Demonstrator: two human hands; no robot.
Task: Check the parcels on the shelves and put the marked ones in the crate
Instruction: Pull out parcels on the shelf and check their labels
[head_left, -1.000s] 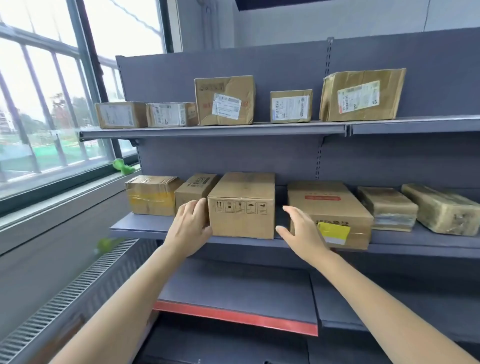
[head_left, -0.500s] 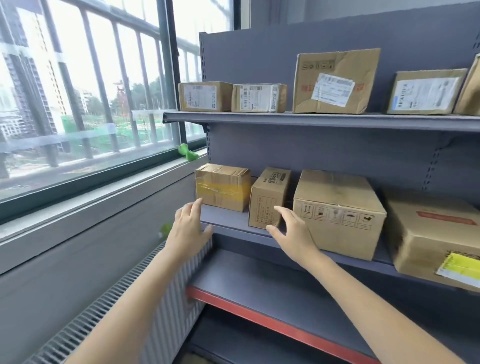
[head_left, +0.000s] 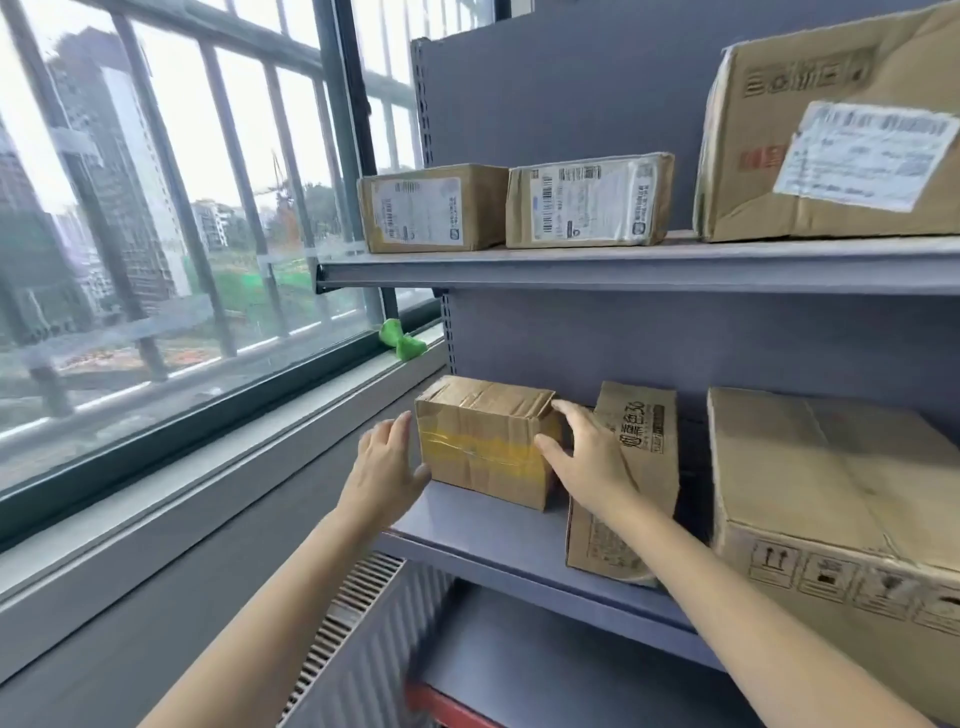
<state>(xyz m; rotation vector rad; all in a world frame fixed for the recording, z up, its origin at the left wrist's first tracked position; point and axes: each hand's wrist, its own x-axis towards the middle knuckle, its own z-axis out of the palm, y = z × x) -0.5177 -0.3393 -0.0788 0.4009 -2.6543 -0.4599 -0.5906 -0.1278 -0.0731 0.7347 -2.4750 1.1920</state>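
At the left end of the middle shelf (head_left: 498, 535), head view: small cardboard parcel (head_left: 485, 441), creased, banded with yellow tape, stands near the shelf's end and front lip. Left hand (head_left: 387, 475), fingers straight, flat against its left face; right hand (head_left: 584, 460), fingers straight, at its right front corner, thumb on the front face. Printed carton (head_left: 636, 457) just beside on the right, a narrow gap between. Larger carton (head_left: 831, 499) further right. Upper shelf (head_left: 623, 267) carries labelled parcels.
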